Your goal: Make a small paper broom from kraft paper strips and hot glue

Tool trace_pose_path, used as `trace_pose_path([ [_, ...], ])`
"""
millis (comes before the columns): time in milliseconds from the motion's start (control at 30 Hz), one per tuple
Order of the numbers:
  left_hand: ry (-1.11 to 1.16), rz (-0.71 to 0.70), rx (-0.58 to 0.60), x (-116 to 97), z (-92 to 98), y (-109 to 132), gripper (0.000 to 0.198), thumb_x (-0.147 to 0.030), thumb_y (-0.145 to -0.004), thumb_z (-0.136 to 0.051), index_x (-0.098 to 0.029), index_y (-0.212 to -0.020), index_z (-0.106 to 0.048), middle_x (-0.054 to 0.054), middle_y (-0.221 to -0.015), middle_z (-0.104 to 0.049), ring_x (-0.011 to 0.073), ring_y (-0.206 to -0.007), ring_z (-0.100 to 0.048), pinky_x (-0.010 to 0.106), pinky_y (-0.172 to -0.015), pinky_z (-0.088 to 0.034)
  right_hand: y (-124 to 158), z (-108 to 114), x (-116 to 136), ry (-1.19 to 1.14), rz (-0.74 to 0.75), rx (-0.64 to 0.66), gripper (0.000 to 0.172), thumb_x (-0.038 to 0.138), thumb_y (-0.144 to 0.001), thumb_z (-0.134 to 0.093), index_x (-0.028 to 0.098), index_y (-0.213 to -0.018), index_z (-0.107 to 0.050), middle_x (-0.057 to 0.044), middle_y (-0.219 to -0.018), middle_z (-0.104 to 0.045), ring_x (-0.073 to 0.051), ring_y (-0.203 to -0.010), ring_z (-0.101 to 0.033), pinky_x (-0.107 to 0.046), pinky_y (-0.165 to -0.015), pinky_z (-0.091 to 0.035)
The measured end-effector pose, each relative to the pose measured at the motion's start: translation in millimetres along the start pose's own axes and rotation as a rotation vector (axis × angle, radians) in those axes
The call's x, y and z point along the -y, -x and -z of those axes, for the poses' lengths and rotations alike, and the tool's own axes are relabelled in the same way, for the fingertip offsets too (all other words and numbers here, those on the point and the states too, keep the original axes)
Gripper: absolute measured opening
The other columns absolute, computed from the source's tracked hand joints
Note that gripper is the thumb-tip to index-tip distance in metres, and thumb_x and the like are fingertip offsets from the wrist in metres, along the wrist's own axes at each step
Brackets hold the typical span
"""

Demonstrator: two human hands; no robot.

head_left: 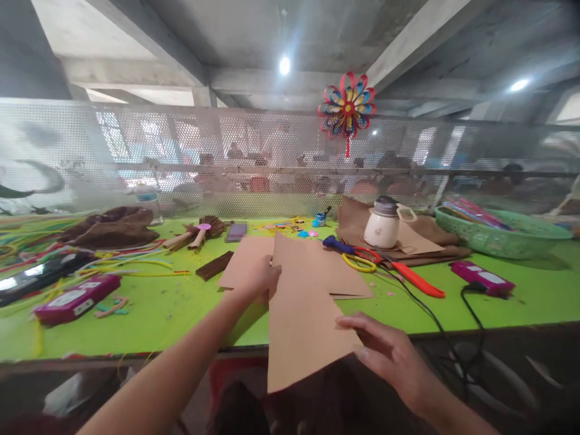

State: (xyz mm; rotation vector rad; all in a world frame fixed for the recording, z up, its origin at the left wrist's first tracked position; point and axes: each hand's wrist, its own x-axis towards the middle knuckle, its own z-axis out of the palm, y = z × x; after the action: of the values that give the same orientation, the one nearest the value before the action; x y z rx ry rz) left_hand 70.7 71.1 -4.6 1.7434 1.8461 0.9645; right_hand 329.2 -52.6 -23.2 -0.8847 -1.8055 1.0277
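Note:
A tan sheet of craft paper (301, 320) is held up over the front of the table, its near end past the table edge. My left hand (260, 278) pinches its left edge, with the thumb on top. At the lower right edge, my right hand (394, 356) has the sheet between thumb and fingers. More tan paper sheets (348, 278) lie flat beneath and behind it. Blue-and-red-handled scissors (362, 254) rest just right of those sheets, beside a yellow loop (357, 263) and an orange-red cutter (417, 280).
A cream jug (381, 226) stands on brown material (353, 220) at the back right, near a green basket (489, 232). Purple power strips (483, 278) with black cables lie at both sides. Brown strips, yellow cords and scraps cover the left. A perforated screen (254, 169) rises behind.

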Motion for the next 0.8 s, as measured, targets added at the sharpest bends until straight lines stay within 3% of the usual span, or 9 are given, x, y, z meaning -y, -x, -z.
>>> trace_pose_path([
  [167,0.035,0.033,-0.022,6.8,-4.3,0.1,0.026,-0.023,-0.077,-0.051,-0.013,-0.100,-0.058,0.012,-0.085,-0.070,0.0228,-0.078,-0.065,0.029,-0.063,-0.047,-1.3,22.2,0.2,0.165,0.053,0.220,0.039,0.015,-0.078,-0.056,0.025,-0.115,-0.063,-0.008,-0.116,-0.062,-0.024,-0.112,-0.055,-0.036,-0.095,-0.046],
  [267,0.060,0.044,-0.020,7.9,-7.8,-0.2,0.027,-0.022,-0.079,-0.049,-0.013,-0.102,-0.057,0.013,-0.091,-0.069,0.0218,-0.079,-0.065,0.028,-0.065,-0.047,-6.5,21.9,-8.0,0.323,0.110,0.183,0.030,0.019,-0.083,-0.055,0.026,-0.111,-0.063,-0.007,-0.097,-0.064,-0.021,-0.094,-0.061,-0.034,-0.085,-0.051],
  [367,0.094,0.067,-0.012,7.2,-10.5,-0.7,0.027,-0.024,-0.081,-0.048,-0.015,-0.104,-0.056,0.011,-0.091,-0.069,0.0203,-0.076,-0.065,0.028,-0.064,-0.048,-11.9,19.9,-21.0,0.456,0.192,0.116,0.030,0.020,-0.086,-0.054,0.026,-0.114,-0.060,-0.003,-0.079,-0.058,-0.017,-0.076,-0.058,-0.030,-0.072,-0.052],
  [467,0.118,0.092,-0.008,6.0,-12.0,-1.1,0.027,-0.023,-0.081,-0.047,-0.014,-0.105,-0.056,0.010,-0.091,-0.070,0.0191,-0.073,-0.065,0.027,-0.062,-0.048,-20.1,22.3,-27.5,0.534,0.274,0.141,0.040,0.013,-0.084,-0.054,0.026,-0.122,-0.054,-0.007,-0.096,-0.057,-0.020,-0.093,-0.056,-0.034,-0.082,-0.050],
  [600,0.124,0.098,-0.009,6.3,-13.1,-1.8,0.025,-0.024,-0.080,-0.049,-0.015,-0.102,-0.055,0.010,-0.088,-0.070,0.0196,-0.072,-0.065,0.028,-0.062,-0.048,-41.5,30.0,-23.9,0.554,0.317,0.263,0.061,0.011,-0.078,-0.059,0.026,-0.135,-0.042,-0.010,-0.133,-0.044,-0.025,-0.129,-0.036,-0.045,-0.108,-0.032],
  [667,0.125,0.099,-0.012,6.9,-13.6,-1.9,0.025,-0.025,-0.080,-0.050,-0.016,-0.102,-0.055,0.009,-0.085,-0.069,0.0198,-0.070,-0.065,0.028,-0.061,-0.048,-54.2,33.4,-21.5,0.524,0.269,0.345,0.069,0.014,-0.076,-0.063,0.025,-0.139,-0.036,-0.009,-0.138,-0.042,-0.024,-0.132,-0.033,-0.043,-0.110,-0.030],
  [800,0.166,0.118,-0.011,7.1,-14.0,-0.9,0.025,-0.025,-0.081,-0.048,-0.016,-0.103,-0.054,0.008,-0.081,-0.069,0.0189,-0.067,-0.064,0.028,-0.059,-0.048,-72.5,36.4,-20.2,0.523,0.159,0.436,0.069,0.022,-0.076,-0.065,0.025,-0.139,-0.037,-0.007,-0.130,-0.052,-0.023,-0.124,-0.045,-0.040,-0.105,-0.037],
])
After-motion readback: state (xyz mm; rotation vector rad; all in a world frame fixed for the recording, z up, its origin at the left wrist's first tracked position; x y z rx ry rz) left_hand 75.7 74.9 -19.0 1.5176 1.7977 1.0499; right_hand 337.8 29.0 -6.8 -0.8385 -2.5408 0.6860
